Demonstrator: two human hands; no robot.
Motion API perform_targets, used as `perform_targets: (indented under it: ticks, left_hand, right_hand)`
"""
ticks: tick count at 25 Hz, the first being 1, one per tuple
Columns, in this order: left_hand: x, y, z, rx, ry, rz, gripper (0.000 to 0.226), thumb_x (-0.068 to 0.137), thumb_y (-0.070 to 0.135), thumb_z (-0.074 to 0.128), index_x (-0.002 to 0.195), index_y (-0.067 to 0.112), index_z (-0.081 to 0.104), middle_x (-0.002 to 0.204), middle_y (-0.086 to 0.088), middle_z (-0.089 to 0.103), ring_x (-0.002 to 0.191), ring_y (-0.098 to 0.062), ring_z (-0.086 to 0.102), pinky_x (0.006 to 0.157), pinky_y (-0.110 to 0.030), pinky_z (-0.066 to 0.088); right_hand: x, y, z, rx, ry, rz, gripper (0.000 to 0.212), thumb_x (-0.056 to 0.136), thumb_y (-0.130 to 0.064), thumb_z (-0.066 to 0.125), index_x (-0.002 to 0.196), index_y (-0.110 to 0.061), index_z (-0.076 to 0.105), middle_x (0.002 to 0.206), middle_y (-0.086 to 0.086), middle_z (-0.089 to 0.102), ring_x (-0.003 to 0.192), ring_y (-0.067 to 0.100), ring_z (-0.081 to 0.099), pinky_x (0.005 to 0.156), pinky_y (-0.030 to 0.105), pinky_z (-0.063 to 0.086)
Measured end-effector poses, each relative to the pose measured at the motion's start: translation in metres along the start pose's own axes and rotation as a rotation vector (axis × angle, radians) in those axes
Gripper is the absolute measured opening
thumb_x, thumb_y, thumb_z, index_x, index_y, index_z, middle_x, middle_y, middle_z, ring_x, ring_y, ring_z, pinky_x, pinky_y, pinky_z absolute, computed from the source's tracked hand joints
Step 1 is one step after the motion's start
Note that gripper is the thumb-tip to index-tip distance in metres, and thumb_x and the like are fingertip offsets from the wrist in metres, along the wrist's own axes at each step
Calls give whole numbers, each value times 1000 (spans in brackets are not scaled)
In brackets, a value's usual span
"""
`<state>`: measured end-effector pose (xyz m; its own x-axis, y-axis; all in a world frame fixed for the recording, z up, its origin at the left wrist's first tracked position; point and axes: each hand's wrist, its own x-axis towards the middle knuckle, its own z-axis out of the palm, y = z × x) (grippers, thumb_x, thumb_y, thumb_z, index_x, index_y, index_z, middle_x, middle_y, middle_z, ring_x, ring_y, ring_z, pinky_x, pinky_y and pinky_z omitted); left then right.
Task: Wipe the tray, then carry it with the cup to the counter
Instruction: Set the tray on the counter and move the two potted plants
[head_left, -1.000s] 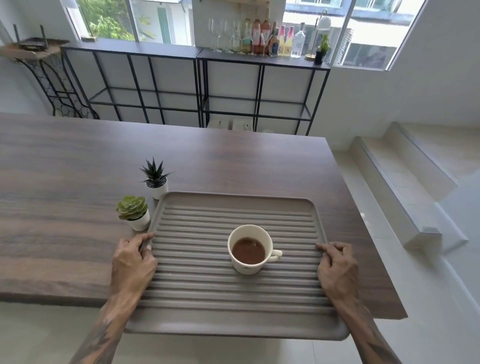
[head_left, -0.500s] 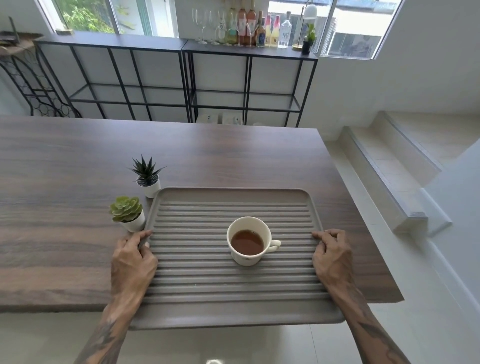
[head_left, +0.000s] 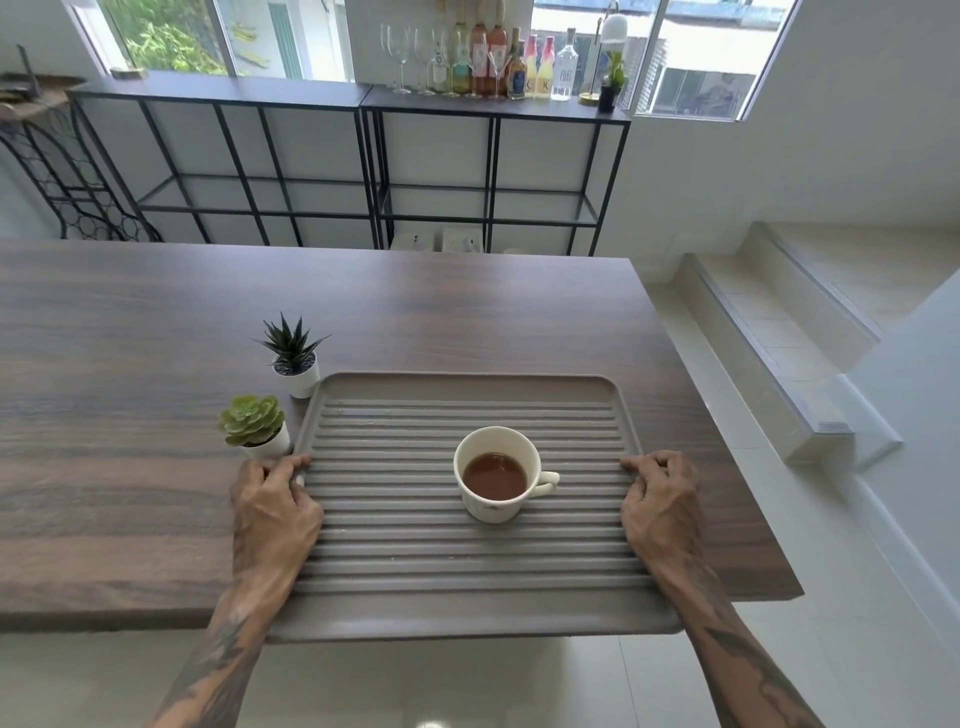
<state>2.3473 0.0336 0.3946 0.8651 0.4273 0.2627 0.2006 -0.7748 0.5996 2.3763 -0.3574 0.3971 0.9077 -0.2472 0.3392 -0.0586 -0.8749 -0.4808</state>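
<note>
A dark wood-grain worktop (head_left: 467, 312) fills the middle of the view. On it lies a grey ribbed tray (head_left: 467, 387), its near edge overhanging the worktop's front. Two small potted succulents stand just beside the tray's left edge: a spiky dark one (head_left: 293, 353) and a pale green rosette (head_left: 253, 423).

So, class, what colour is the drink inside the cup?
Dark reddish brown, in the cup, seen in the head view.

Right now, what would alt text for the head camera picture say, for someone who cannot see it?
Two bare hands, left hand and right hand, grip the side edges of a ribbed grey tray carrying a white cup of brown liquid. The tray overhangs a wooden table, beside two small potted plants.
</note>
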Motion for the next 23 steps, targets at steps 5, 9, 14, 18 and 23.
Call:
perform_targets:
  ticks: [5,9,14,18,23]
  left_hand:
    - [7,7,10,188,67,155,36,76,-11,61,106,4,73,105,-20,53,98,-40,51,81,-50,49]
    - [16,14,20,263,74,299,33,75,-12,61,103,2,73,110,-22,62,104,-43,55,84,-52,47]
    - [32,19,32,146,22,419,34,75,-17,61,102,-2,74,107,-20,70,102,-39,65,88,-44,54]
    - [36,11,39,80,-27,397,34,77,-15,63,105,1,74,112,-16,71,102,-35,67,94,-38,52]
    - [34,13,38,87,-24,396,34,77,-14,64,105,1,74,112,-15,71,103,-34,67,94,-35,51]
  right_hand:
    - [12,-3,5,-48,-32,-8,28,84,4,55,105,-4,71,104,20,55,95,33,53,68,32,50]
    - [22,-5,11,-94,-57,1,30,84,3,51,107,-4,69,108,20,53,97,33,51,70,33,50]
    - [31,-10,18,-181,-65,-116,35,76,5,48,104,2,69,126,24,58,113,44,54,92,47,50]
    - [33,-10,22,-217,-139,-240,52,73,-1,40,118,-3,67,129,15,64,131,33,51,107,45,38]
    - [36,-6,26,-197,-186,-248,54,78,2,37,126,0,62,132,16,63,127,27,56,118,40,23]
